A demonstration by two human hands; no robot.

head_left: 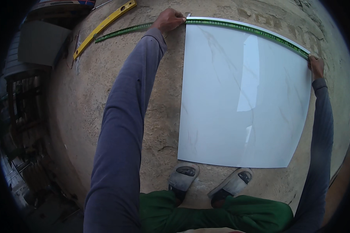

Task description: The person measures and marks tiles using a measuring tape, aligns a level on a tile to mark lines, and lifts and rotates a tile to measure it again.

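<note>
A large white marble-patterned tile [217, 97] lies flat on the ground in front of my feet. The green blade of a tape measure [245, 28] stretches along the tile's far edge. At the far left corner, my left hand [169, 20] is closed, pinching the blade beside the tile. My right hand [317, 66] grips the blade at the far right corner, its fingers closed and partly hidden. Past my left hand, more of the blade runs left over the ground. No tape case shows.
A yellow spirit level [105, 28] rests on the rough concrete ground [155, 112] at the upper left. Grey sheets or boxes [42, 42] and dark clutter line the left side. My sandals [182, 176] stand close to the tile's near edge.
</note>
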